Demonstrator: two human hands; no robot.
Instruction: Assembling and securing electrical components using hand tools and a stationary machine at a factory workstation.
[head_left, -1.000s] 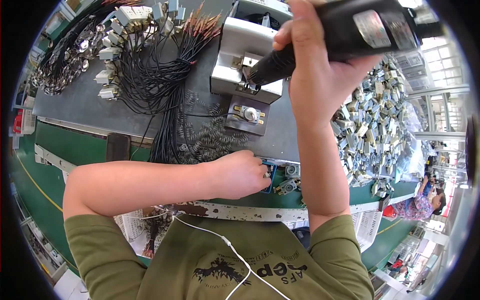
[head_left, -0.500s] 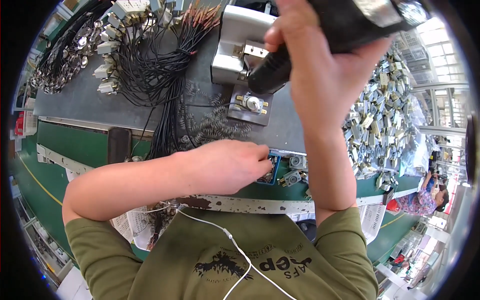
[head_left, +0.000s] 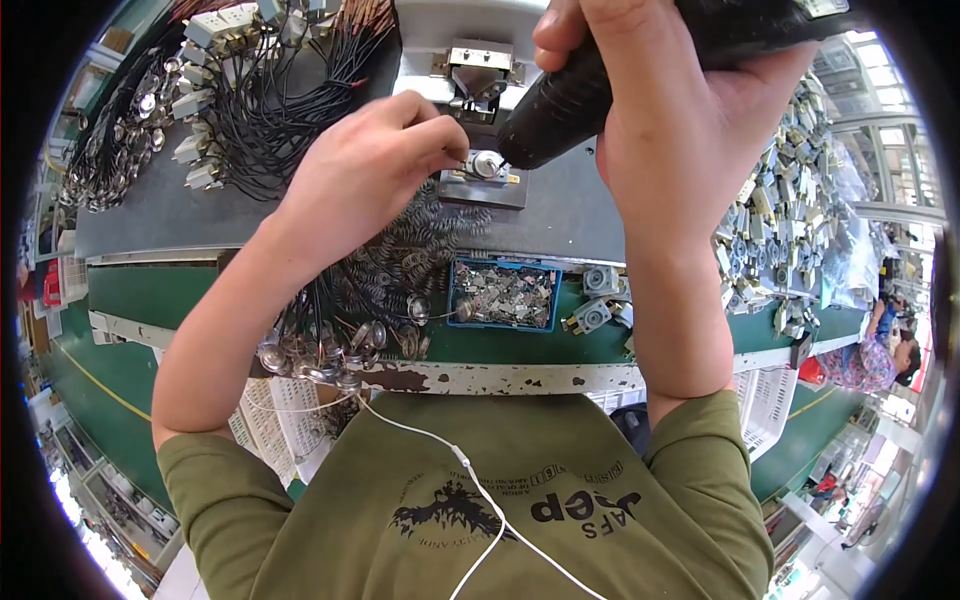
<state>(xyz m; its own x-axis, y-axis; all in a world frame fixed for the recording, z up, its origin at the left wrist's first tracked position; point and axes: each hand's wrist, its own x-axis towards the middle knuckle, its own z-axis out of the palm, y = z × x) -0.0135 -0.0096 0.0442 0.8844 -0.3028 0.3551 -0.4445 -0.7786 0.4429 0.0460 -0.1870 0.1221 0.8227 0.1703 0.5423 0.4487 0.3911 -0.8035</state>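
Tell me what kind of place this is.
Most likely a factory assembly bench: the right hand holds a black power screwdriver over a small metal fixture, beside a blue parts tray and bundled black wires.

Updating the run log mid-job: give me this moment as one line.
left hand: fingers on part in jig | right hand: grips driver, tip at part | blue tray near bench edge

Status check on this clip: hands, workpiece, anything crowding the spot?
Left hand pinching at round metal part on small fixture. Right hand gripping black power screwdriver, tip at part. Loose springs beside fixture.
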